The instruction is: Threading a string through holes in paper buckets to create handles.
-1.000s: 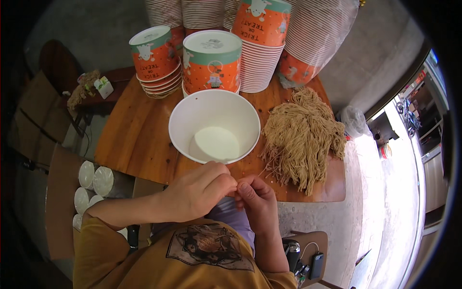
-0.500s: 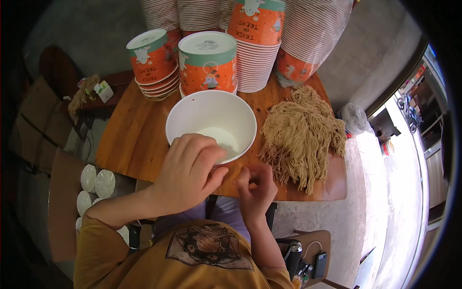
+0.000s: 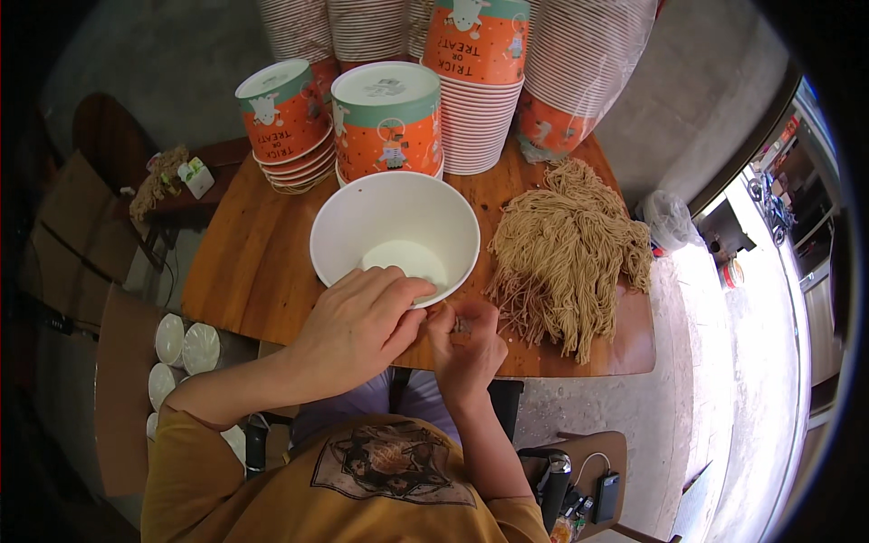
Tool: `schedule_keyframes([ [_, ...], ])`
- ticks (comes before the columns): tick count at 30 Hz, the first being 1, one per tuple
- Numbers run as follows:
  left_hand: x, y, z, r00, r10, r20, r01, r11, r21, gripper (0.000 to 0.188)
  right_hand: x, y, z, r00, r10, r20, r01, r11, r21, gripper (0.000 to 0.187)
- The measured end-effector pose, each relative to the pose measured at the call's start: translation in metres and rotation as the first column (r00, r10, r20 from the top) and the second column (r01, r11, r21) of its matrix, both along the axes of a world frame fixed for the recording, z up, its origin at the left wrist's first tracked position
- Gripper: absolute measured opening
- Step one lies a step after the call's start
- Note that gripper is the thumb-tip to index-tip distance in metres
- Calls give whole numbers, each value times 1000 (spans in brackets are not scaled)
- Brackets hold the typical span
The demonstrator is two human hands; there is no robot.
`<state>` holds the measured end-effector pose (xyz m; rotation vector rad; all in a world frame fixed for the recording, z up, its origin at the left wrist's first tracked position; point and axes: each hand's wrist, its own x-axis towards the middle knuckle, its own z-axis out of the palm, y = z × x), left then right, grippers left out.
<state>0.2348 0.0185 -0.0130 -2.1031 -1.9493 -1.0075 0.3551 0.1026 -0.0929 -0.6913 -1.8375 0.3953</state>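
A white-lined paper bucket (image 3: 395, 217) is tipped toward me on the wooden table (image 3: 244, 281), its mouth facing up and its bottom visible inside. My left hand (image 3: 367, 312) grips the near rim, fingers over the inside and thumb on the outer side. Close beside that thumb, my right hand (image 3: 466, 351) is closed in a pinch at the bucket's outer wall below the rim. What the right fingertips hold, if anything, is too small to make out. To the right lies a thick bundle of tan cords (image 3: 570, 262).
Upside-down orange and green paper buckets stand behind: a short stack (image 3: 285, 122), one with a green band (image 3: 387, 122) and a tall stack (image 3: 475, 109). A plastic-wrapped stack (image 3: 584, 81) is at the back right. White buckets (image 3: 199, 348) fill a carton at left.
My right hand has moved left and up, from apart to right beside the left thumb at the bucket's rim. My left fingers have settled lower over the rim.
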Motion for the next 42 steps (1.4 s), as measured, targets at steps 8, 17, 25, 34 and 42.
schedule_keyframes([
  [8, 0, 0, 1, 1000, 6, 3, -6, 1000, -15, 25, -2, 0, -1, 1000, -9, 1, 9, 1000, 22, 25],
  [17, -8, 6, 6, 985, 20, 171, 0, 993, -120, 24, -2, 1, 1, 999, -22, 42, 20, 999, 32, 23],
  [25, -34, 38, 21, 883, 4, 470, 281, 796, -536, 18, -1, 1, 1, 998, -9, 65, 9, 1000, -1, 23],
  [34, -29, 38, 20, 958, -50, 281, 187, 853, -487, 13, 11, 3, 5, 978, 202, -57, -209, 910, -357, 18],
  [42, -35, 41, 18, 958, -175, 229, 205, 972, -116, 9, 13, 25, 47, 906, 390, -164, -417, 756, -504, 11],
])
